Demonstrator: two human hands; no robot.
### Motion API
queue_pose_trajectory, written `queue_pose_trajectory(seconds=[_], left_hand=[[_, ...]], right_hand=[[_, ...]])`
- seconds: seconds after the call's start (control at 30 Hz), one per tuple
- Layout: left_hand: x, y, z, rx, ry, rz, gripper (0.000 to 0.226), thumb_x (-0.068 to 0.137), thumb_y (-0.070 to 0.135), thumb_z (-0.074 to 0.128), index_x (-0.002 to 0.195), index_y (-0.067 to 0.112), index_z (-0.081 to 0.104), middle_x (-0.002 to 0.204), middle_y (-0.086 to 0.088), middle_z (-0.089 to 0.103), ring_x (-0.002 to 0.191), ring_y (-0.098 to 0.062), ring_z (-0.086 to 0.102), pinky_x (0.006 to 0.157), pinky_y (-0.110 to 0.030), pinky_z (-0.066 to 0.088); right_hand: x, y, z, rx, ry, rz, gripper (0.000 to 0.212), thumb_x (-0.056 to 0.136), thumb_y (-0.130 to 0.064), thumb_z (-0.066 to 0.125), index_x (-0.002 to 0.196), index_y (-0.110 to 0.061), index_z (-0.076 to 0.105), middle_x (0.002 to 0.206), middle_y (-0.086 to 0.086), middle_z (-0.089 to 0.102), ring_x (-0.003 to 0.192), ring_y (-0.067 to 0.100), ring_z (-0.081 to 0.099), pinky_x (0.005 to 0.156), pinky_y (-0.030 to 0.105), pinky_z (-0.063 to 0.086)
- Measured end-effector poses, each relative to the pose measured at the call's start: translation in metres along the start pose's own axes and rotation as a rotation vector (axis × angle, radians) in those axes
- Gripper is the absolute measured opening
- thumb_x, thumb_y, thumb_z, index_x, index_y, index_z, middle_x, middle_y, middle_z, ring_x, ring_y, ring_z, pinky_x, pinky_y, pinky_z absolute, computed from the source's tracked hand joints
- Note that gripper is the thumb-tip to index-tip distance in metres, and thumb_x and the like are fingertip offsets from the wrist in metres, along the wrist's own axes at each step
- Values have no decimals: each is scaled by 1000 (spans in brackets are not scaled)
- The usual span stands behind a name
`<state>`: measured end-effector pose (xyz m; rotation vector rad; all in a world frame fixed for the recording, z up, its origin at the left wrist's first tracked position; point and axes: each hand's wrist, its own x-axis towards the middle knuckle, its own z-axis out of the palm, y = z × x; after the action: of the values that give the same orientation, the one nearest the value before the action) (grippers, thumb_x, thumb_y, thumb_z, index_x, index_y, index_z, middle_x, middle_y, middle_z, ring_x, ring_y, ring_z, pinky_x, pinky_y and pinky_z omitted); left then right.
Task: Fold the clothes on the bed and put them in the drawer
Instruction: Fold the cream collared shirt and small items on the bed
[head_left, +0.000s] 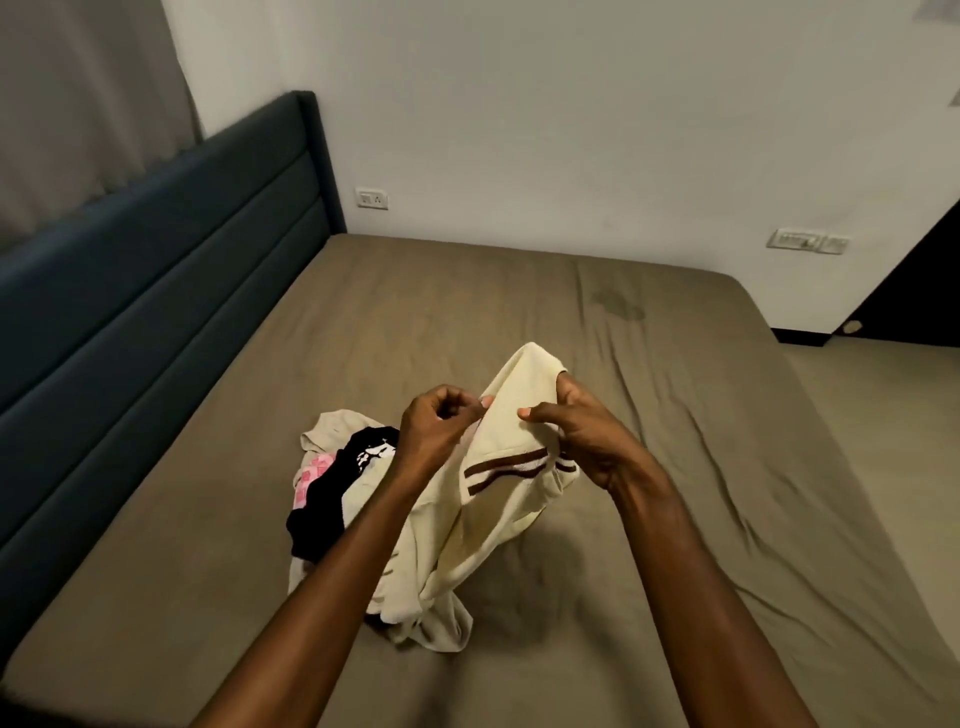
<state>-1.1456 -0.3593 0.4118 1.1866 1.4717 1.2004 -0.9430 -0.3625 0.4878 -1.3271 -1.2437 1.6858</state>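
Observation:
A cream garment with brown stripes (511, 467) is lifted off the bed (675, 415), its lower part still trailing on the sheet. My left hand (441, 423) pinches its left edge with curled fingers. My right hand (576, 431) grips the upper right part, thumb across the front. Behind my left forearm lies a small pile: a black garment with a white print (337, 488), a pink piece (311, 475) and a beige piece (332, 423). No drawer is in view.
The brown sheet covers a wide mattress with a dark blue headboard (156, 270) along the left. A white wall with sockets (371, 199) runs behind. A dark doorway (914, 291) and bare floor lie at the right.

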Motion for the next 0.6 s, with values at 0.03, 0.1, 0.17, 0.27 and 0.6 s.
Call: queue_pose_trajectory(seconds=[0.03, 0.1, 0.17, 0.27, 0.6], left_hand=[[-9, 5, 6, -2, -20, 37, 51, 72, 68, 79, 89, 21, 74, 84, -1, 75, 80, -19, 71, 70, -41, 60], [-23, 19, 14, 7, -111, 112, 62, 67, 78, 75, 92, 21, 74, 88, -6, 74, 77, -19, 68, 70, -43, 58], [-31, 36, 19, 63, -208, 184, 62, 67, 70, 82, 107, 24, 70, 96, -4, 73, 84, -21, 69, 76, -43, 60], [-45, 65, 28, 275, -250, 337, 91, 58, 57, 94, 134, 35, 50, 105, 6, 67, 91, -12, 69, 73, -28, 60], [-95, 96, 60, 563, 34, 958, 58, 86, 40, 79, 138, 21, 62, 107, -3, 60, 84, -16, 61, 68, -31, 54]], right_hand=[[-6, -1, -3, -5, 18, -16, 44, 95, 3, 63, 134, -13, 51, 121, 18, 69, 89, 19, 74, 68, 37, 62], [-18, -4, -10, -37, 38, -44, 45, 93, 8, 61, 131, -12, 53, 122, 21, 68, 95, 25, 73, 77, 44, 63], [-25, -11, -14, -70, 48, -72, 49, 91, 11, 59, 134, -13, 51, 123, 22, 67, 104, 32, 71, 82, 47, 62], [-43, -22, -19, -76, 99, -126, 49, 89, 11, 64, 129, -16, 53, 124, 20, 68, 112, 36, 68, 93, 59, 58], [-112, -53, -29, -305, 327, -208, 39, 67, -23, 69, 103, -13, 58, 109, 23, 67, 106, 43, 68, 86, 63, 58]])
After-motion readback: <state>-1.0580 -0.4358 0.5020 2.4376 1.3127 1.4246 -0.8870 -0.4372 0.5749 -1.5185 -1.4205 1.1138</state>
